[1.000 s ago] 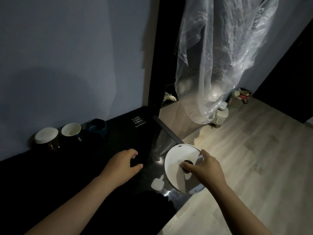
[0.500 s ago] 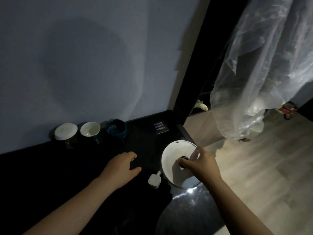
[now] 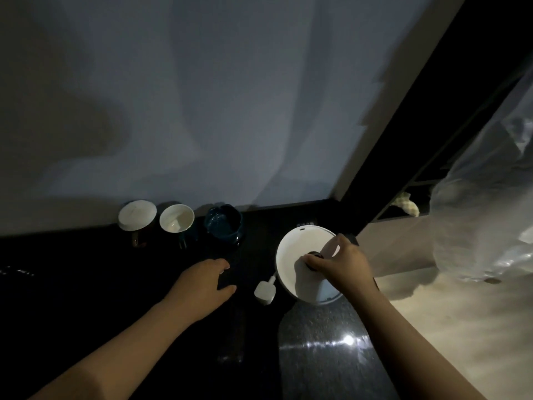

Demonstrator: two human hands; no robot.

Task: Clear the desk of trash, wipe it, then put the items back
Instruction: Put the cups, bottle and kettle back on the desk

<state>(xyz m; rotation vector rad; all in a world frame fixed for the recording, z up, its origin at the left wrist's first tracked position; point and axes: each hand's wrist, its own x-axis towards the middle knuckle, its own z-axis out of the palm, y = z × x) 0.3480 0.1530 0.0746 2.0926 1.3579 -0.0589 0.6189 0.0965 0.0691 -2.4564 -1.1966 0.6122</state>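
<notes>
A white round base with a dark centre knob sits tilted at the right end of the black desk. My right hand pinches that knob from above. A short cord joins the base to its white plug, which lies on the desk to its left. My left hand rests on the dark desk left of the plug, fingers and thumb curved. The darkness hides whether anything is in it.
Three cups stand along the wall: a covered cup, a white-lined cup and a dark blue cup. A dark post rises at the desk's right end. Clear plastic sheeting hangs over the pale floor.
My right hand has carried the white base from the desk's right edge further back toward the wall. The plug followed. My left hand has stayed put. The view has swung left.
</notes>
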